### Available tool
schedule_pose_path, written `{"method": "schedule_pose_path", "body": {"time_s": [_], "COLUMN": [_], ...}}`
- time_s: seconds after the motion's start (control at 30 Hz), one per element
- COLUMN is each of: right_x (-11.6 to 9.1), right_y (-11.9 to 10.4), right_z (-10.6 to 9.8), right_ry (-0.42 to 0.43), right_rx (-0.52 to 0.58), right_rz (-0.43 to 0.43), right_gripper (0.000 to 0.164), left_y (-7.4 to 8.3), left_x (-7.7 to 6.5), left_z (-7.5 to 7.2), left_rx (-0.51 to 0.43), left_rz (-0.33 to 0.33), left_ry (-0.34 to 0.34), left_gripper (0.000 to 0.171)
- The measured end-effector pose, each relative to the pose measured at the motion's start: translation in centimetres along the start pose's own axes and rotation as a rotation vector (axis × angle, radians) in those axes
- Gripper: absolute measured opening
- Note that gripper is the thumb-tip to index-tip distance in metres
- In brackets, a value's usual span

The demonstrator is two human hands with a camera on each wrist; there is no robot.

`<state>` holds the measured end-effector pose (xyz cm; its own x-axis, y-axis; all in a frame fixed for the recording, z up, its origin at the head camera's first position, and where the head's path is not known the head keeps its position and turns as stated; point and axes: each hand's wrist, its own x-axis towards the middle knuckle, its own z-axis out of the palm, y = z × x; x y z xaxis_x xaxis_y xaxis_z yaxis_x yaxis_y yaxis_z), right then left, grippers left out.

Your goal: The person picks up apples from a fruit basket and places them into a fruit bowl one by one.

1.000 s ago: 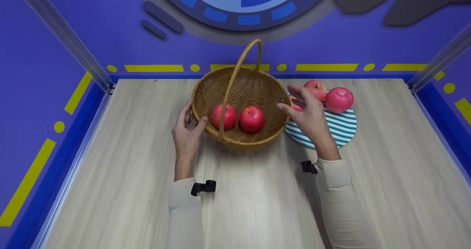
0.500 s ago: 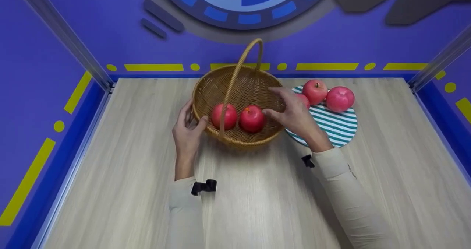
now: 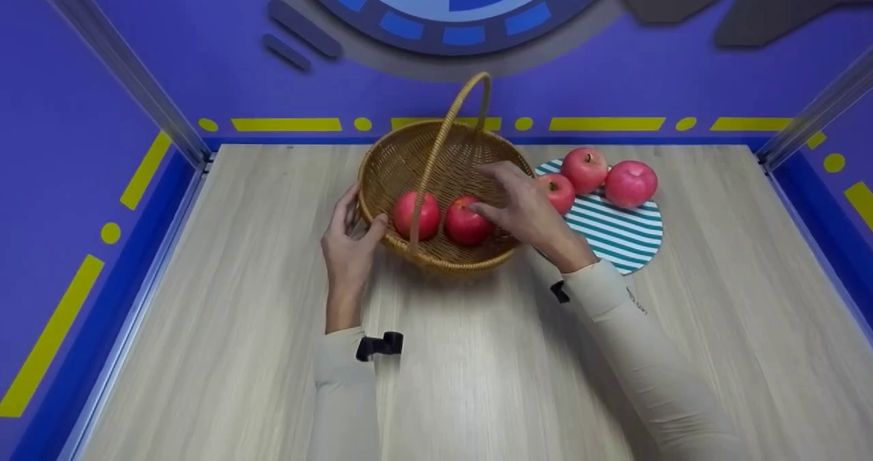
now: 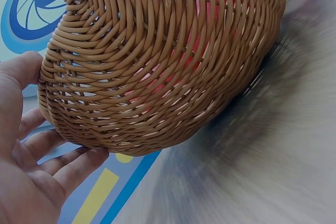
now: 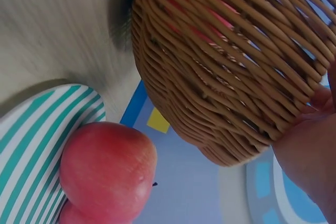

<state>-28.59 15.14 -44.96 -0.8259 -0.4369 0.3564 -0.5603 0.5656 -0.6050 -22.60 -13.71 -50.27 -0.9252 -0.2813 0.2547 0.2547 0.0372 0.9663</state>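
Observation:
A brown wicker basket (image 3: 392, 164) with a tall arched handle stands at the back middle of the table. Two red apples lie inside it, one left (image 3: 428, 217) and one right (image 3: 466, 226). My left hand (image 3: 346, 255) holds the basket's left side, thumb at the rim and fingers against the outer weave (image 4: 157, 77). Over the basket's right rim reaches my right hand (image 3: 530, 214), fingers spread, thumb tip at the right apple; whether it touches cannot be told. In the right wrist view the basket wall hides most of that hand's fingers.
A round green-and-white striped mat (image 3: 631, 239) lies right of the basket. On it sit three apples: one near the basket (image 3: 558, 194), one at the back (image 3: 584, 170) and one at the right (image 3: 631, 184). A blue-purple wall (image 3: 580, 93) rises behind the table.
My right hand has moved left from above the mat's edge into the basket, beside the right apple, uncovering the nearest apple on the mat. My left hand has stayed on the basket.

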Motion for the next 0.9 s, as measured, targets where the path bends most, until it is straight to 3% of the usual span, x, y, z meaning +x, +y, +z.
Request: {"method": "schedule_pose_path", "body": {"time_s": [0.5, 0.9], "right_x": [0.3, 0.3], "right_y": [0.6, 0.4], "right_z": [0.9, 1.4], "right_ry": [-0.136, -0.229], "right_rx": [-0.04, -0.16], "right_rz": [0.042, 0.133], "right_gripper": [0.066, 0.072], "left_y": [0.3, 0.3], "left_x": [0.1, 0.3], "left_z": [0.3, 0.5], "left_rx": [-0.017, -0.028], "left_rz": [0.026, 0.01], "left_ry": [-0.004, 0.001], "left_gripper": [0.067, 0.066]}}
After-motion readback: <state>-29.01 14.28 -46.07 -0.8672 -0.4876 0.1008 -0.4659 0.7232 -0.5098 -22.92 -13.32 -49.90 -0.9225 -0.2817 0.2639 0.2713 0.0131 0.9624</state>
